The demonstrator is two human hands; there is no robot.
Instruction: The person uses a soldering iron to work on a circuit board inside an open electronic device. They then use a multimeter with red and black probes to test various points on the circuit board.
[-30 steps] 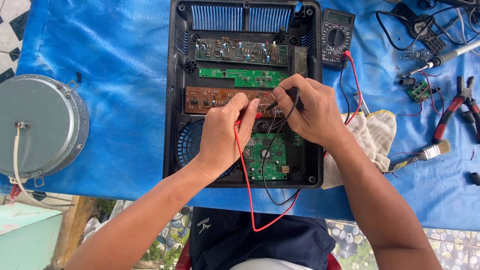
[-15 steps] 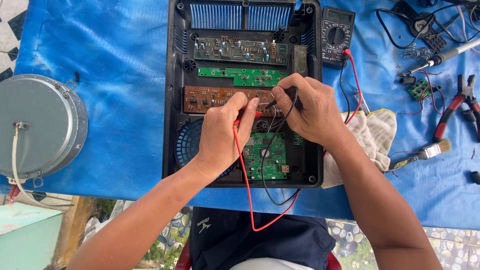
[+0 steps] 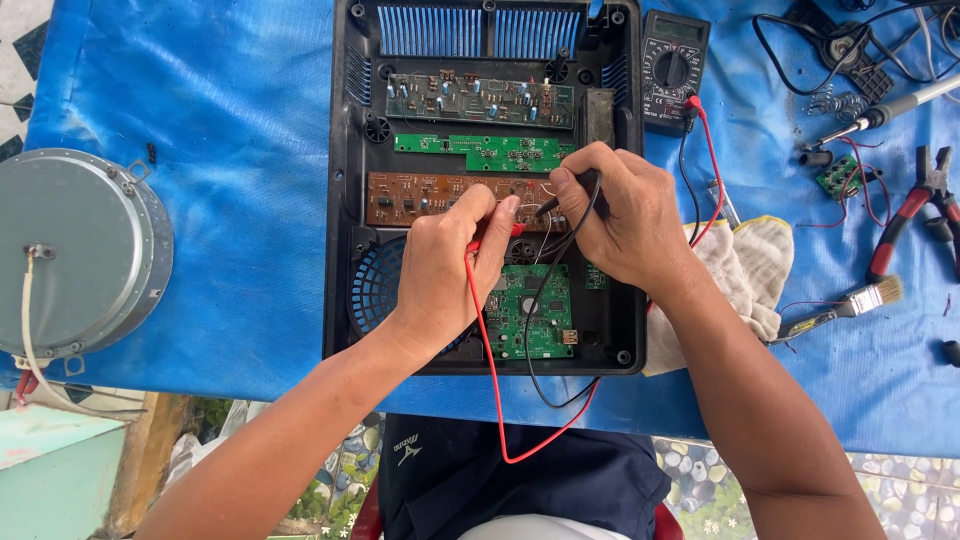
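Probe tips are sitting hidden between the two hands, so exact contact spots on the brown circuit board [image 3: 440, 197] are hard to make out. The left hand [image 3: 445, 275] is covering the board's lower right stretch; the right hand [image 3: 625, 215] is blocking its right end. The black casing [image 3: 342, 200] is running off the top edge. Pliers [image 3: 905, 225] and cables at far right are getting cut off too.

Left hand is pinching closed on the red probe [image 3: 495, 238], fingers curled tight round it. Right hand is gripping the black probe [image 3: 570, 195] pen-style, thumb and forefinger clamped.

Both probes are meeting over the brown board's right part, just between the hands, mid-casing. Red probe is lying roughly crosswise, tip pointing right toward the other hand. Black probe is tilting, tip aiming down-left toward the board. Red lead [image 3: 490, 370] is trailing down toward the person, looping off the table edge, then climbing right to the multimeter [image 3: 672, 70]. Black lead is looping alongside it.

Green board [image 3: 530, 315] is sitting just below the hands. Cloth [image 3: 745, 275] is lying under the right wrist. Paintbrush [image 3: 850, 305] near it, on blue tarp [image 3: 220, 200]. Round metal disc [image 3: 80, 250] well apart at left.
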